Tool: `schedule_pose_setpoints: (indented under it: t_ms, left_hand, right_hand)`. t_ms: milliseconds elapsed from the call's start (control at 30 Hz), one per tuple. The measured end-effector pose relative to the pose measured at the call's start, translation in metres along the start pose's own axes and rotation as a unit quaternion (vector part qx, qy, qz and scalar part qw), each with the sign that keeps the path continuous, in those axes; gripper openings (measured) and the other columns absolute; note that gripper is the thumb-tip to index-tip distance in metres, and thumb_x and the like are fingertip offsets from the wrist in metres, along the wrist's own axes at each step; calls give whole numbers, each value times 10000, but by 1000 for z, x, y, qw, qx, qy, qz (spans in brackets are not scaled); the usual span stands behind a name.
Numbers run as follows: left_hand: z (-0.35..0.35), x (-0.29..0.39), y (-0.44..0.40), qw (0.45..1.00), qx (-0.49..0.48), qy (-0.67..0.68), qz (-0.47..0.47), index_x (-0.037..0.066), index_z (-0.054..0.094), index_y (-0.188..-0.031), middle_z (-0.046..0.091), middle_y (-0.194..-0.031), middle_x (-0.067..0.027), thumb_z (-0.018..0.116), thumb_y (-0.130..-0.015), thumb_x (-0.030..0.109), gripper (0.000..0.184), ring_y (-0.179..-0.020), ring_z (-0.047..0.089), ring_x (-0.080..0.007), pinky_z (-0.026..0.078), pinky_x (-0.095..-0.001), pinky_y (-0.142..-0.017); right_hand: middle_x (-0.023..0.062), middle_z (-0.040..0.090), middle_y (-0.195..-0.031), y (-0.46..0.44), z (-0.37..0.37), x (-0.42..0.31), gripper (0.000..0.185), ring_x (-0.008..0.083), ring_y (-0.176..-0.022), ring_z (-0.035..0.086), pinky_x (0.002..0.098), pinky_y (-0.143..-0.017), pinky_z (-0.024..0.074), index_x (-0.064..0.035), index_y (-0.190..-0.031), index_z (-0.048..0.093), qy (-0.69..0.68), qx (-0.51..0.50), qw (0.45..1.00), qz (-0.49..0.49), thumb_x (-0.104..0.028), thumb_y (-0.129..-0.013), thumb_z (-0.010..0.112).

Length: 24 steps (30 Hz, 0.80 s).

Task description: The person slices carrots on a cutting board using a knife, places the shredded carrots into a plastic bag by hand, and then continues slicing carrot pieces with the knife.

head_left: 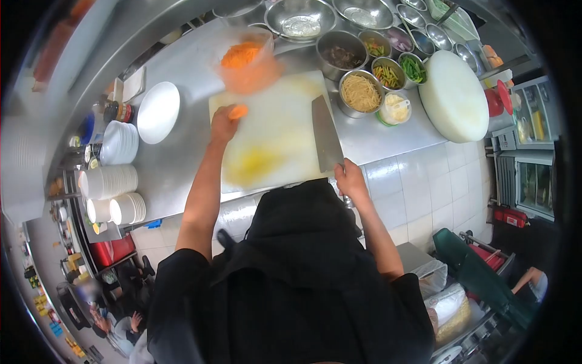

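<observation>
My right hand [353, 181] is wrapped round the handle of a cleaver [326, 134], whose broad blade lies along the right edge of the white cutting board [279, 133]. At the board's left side, my left hand [224, 125] is closed on a short orange piece of carrot [239, 111]. Just beyond the board's far left corner is a clear container or bag [257, 71], smeared by blur. Shredded carrot [241, 54] shows inside it. A yellow stain [251, 164] marks the near part of the board.
Right of the board stand metal pots of noodles [361, 92], cut greens [413, 68] and dark food [341, 57]. A thick round white block [453, 97] is farther right. To the left are an oval plate [159, 113] and stacked bowls [115, 181]. Other people sit at lower left.
</observation>
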<state>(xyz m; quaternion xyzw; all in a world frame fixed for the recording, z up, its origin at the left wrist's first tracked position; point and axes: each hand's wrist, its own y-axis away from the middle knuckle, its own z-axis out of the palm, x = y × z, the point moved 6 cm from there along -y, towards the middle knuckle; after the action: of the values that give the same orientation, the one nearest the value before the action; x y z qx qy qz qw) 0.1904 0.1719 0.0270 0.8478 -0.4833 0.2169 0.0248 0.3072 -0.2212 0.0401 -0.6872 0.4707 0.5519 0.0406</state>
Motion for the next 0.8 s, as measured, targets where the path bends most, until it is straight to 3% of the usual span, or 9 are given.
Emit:
schedule_pose_setpoints:
  t_ms: [100, 167, 267, 400, 467, 567, 700, 767, 800]
  left_hand:
    - [-6, 15, 20, 981, 61, 178, -54, 27, 598, -1207, 673, -1030, -142, 723, -807, 62, 421, -856, 656, -266, 527, -347, -774]
    - [-1, 38, 39, 922, -62, 333, -188, -8, 610, -1137, 666, -925, -91, 715, -844, 74, 321, -729, 611, -153, 503, -273, -667]
    - [7, 78, 73, 872, -154, 418, -203, -20, 614, -1053, 646, -855, -58, 695, -878, 113, 234, -705, 565, -87, 475, -227, -634]
    - [24, 86, 102, 844, -101, 420, -319, -25, 616, -996, 657, -856, -65, 690, -886, 167, 233, -694, 592, -111, 489, -240, -619]
    - [36, 79, 118, 765, 11, 480, -430, -22, 622, -962, 659, -850, -83, 685, -892, 220, 260, -669, 611, -125, 505, -268, -611]
    - [37, 102, 124, 801, -51, 374, -465, -22, 623, -970, 662, -828, -114, 709, -873, 243, 295, -625, 624, -181, 525, -302, -623]
    - [30, 87, 125, 915, -12, 231, -330, -1, 628, -989, 641, -973, -122, 672, -895, 158, 189, -777, 639, -168, 532, -311, -669]
    - [8, 102, 115, 960, 57, 262, -84, 30, 654, -1027, 580, -1143, -143, 636, -862, 17, 166, -879, 631, -207, 532, -318, -723]
    - [10, 94, 115, 958, 56, 269, -84, 30, 654, -1027, 580, -1143, -143, 636, -862, 17, 166, -879, 631, -207, 532, -318, -723]
  right_hand:
    - [265, 597, -687, 3, -2, -3, 284, 410, -603, 615, 465, -570, 490, 84, -922, 552, 20, 1, 999, -45, -198, -931, 520]
    - [279, 604, -722, 9, 1, -7, 277, 459, -689, 611, 489, -623, 484, 76, -921, 564, 46, -1, 995, -87, -199, -923, 531]
    - [297, 604, -790, 18, 8, -29, 253, 507, -825, 566, 527, -702, 454, 61, -893, 571, 70, -32, 987, -142, -190, -910, 547]
    - [295, 612, -789, 21, 26, -53, 213, 499, -806, 581, 546, -717, 457, 52, -851, 557, 150, -105, 974, -131, -154, -905, 543]
    - [289, 617, -793, 22, 36, -59, 195, 490, -796, 589, 543, -720, 465, 53, -855, 559, 165, -109, 967, -159, -136, -895, 542]
    - [279, 623, -793, 19, 48, -67, 173, 483, -792, 598, 541, -722, 475, 51, -853, 560, 183, -124, 949, -227, -119, -881, 545]
    - [271, 611, -764, 19, 54, -70, 165, 470, -815, 598, 525, -726, 481, 53, -851, 539, 231, -128, 943, -205, -109, -874, 556]
    - [271, 611, -751, 17, 61, -66, 156, 464, -794, 612, 533, -725, 490, 50, -909, 528, 281, -94, 923, -244, -92, -851, 555]
    - [271, 611, -751, 14, 66, -62, 156, 464, -794, 612, 533, -725, 490, 50, -909, 528, 287, -92, 923, -239, -92, -851, 555]
